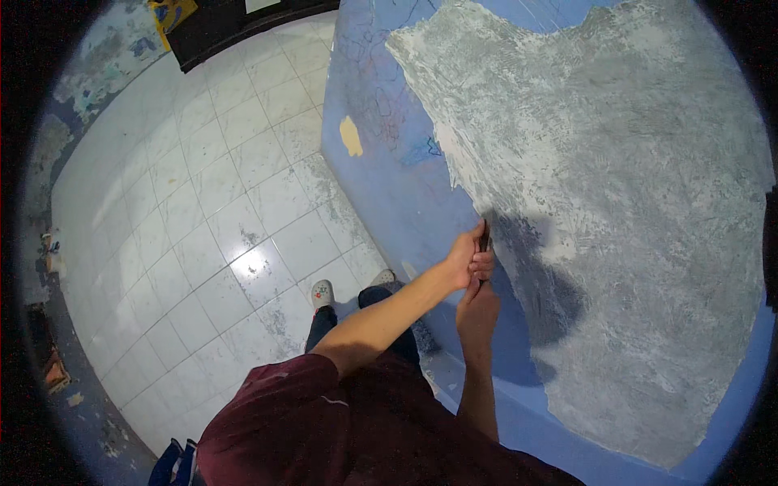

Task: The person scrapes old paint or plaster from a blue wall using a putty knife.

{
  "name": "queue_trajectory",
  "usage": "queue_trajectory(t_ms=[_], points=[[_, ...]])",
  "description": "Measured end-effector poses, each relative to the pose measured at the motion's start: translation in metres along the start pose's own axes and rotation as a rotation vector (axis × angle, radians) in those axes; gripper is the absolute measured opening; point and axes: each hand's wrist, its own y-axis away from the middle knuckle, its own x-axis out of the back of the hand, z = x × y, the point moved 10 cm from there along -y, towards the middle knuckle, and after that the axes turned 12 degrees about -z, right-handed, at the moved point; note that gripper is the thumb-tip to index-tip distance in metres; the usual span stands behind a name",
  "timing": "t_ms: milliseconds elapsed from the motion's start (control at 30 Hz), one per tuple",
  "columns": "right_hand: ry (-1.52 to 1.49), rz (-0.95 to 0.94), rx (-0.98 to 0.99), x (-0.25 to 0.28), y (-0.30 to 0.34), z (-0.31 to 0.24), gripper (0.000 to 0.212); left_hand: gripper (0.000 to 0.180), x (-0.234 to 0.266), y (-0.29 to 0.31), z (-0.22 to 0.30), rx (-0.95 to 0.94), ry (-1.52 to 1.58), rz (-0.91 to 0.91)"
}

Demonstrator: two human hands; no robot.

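Observation:
Both my hands are closed, one above the other, around a slim dark hand tool (485, 235) held against the wall. My left hand (468, 261) wraps its upper part, while my right hand (478, 301) grips lower down, just beneath the left. The tool's tip meets the border between blue paint (405, 190) and a large rough grey bare patch (632, 202). My fingers hide most of the tool, so its exact kind is unclear. A shadow of hands and tool falls on the grey patch to the right.
White tiled floor (203, 243), with grey dust and flakes near the wall's foot, lies to the left. My shoes (322, 293) stand close to the wall. A dark piece of furniture (235, 32) is at the far end, and a peeling wall (105, 69) runs along the left.

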Motion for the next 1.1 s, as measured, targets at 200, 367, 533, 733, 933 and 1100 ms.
queue_trajectory(t_ms=[200, 367, 533, 733, 933, 1100], points=[[0.097, -0.013, -0.067, -0.004, -0.004, 0.008, 0.037, 0.043, 0.020, 0.006, 0.014, -0.087, -0.053, 0.215], [0.159, -0.037, -0.039, -0.008, -0.027, -0.011, 0.036, 0.045, 0.020, -0.006, 0.046, -0.230, -0.044, 0.106], [0.079, -0.018, -0.006, -0.004, -0.003, -0.006, 0.032, 0.049, 0.006, 0.005, 0.013, -0.068, -0.056, 0.124], [0.163, -0.027, -0.049, -0.011, -0.010, 0.005, 0.025, 0.040, 0.007, 0.007, 0.024, -0.146, -0.021, 0.109], [0.183, -0.071, 0.002, -0.018, -0.031, -0.009, 0.027, 0.042, 0.042, -0.001, 0.053, -0.215, -0.038, 0.264], [0.034, -0.010, -0.005, -0.009, -0.014, -0.009, 0.029, 0.047, 0.013, 0.001, 0.019, 0.013, -0.019, 0.146]])
